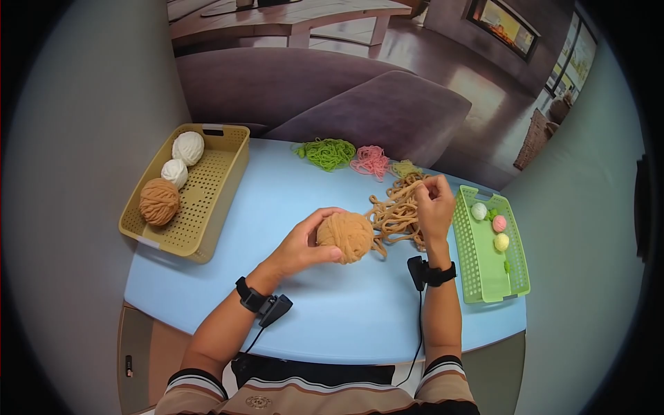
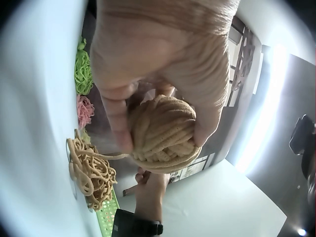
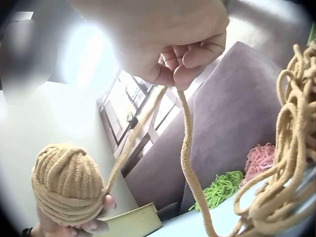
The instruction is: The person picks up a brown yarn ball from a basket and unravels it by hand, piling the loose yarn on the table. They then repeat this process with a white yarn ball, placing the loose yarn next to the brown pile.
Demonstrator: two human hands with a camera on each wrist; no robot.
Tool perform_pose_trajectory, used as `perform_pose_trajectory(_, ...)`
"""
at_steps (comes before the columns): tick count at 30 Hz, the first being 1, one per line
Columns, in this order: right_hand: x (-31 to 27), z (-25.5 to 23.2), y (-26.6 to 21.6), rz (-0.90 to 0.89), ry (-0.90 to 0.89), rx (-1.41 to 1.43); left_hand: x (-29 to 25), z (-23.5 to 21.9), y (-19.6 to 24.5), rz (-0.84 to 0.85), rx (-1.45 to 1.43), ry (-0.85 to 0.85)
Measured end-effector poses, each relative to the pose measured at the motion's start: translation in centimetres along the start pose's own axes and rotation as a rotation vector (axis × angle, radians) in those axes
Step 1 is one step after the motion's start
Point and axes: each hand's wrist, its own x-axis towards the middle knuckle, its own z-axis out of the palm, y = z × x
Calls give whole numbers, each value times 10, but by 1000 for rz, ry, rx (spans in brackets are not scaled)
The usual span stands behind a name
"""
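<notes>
My left hand (image 1: 301, 243) holds a wound ball of thick tan yarn (image 1: 348, 238) above the blue table, thumb on one side and fingers on the other. Its wraps fill the left wrist view's middle. To the right, my raised right hand (image 1: 436, 205) pinches a strand of the same yarn (image 3: 185, 148) between thumb and fingertips. In the right wrist view, one length slants from the pinch down to the ball; another drops toward the loose tan yarn heap (image 1: 393, 218). That tangled heap lies on the table between the hands, partly hidden by the right one.
At left stands a tan basket (image 1: 221, 200) with two white yarn balls and a brown one (image 1: 160, 202). A green basket (image 1: 484, 277) with small balls sits at right. Green (image 1: 328, 153), pink (image 1: 371, 162) and pale yellow (image 1: 405, 168) loose yarn lies along the back edge.
</notes>
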Motion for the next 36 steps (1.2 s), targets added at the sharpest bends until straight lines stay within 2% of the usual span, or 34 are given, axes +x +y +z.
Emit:
perform_pose_trajectory(3,13,-13,20,40,69,-5,0,-6,4,63,-18,134)
perform_pose_trajectory(6,22,-33,34,49,118,-299,1,-18,11,164,-178,272)
perform_pose_trajectory(7,24,-39,36,135,67,-415,1,-21,16,181,-192,325)
perform_pose_trajectory(10,19,-39,43,20,-100,-409,5,-30,19,189,-127,458)
perform_pose_trajectory(11,12,-31,26,-48,-129,-268,7,-30,22,170,-118,460)
perform_pose_trajectory(13,1,-16,-12,-72,-277,-98,15,-26,27,132,-105,458)
perform_pose_trajectory(15,-11,-2,-53,-121,-427,10,25,-22,33,118,-1,321)
perform_pose_trajectory(17,-19,13,-63,-150,-570,188,34,-16,41,137,79,229)
perform_pose_trajectory(20,-29,22,-82,195,-668,423,45,-2,51,212,140,159)
perform_pose_trajectory(23,-36,24,-84,273,-704,592,51,4,62,194,-12,138)
perform_pose_trajectory(26,-38,23,-77,294,-793,524,57,9,56,252,74,110)
perform_pose_trajectory(29,-42,8,-71,264,-655,424,57,11,52,289,179,122)
perform_pose_trajectory(32,-40,-6,-63,212,-567,405,51,4,48,183,108,188)
perform_pose_trajectory(34,-41,-12,-66,206,-472,427,50,0,45,103,55,137)
perform_pose_trajectory(35,-37,-12,-65,151,-493,443,50,0,45,62,31,103)
perform_pose_trajectory(36,-34,-14,-68,168,-530,440,50,4,47,69,28,51)
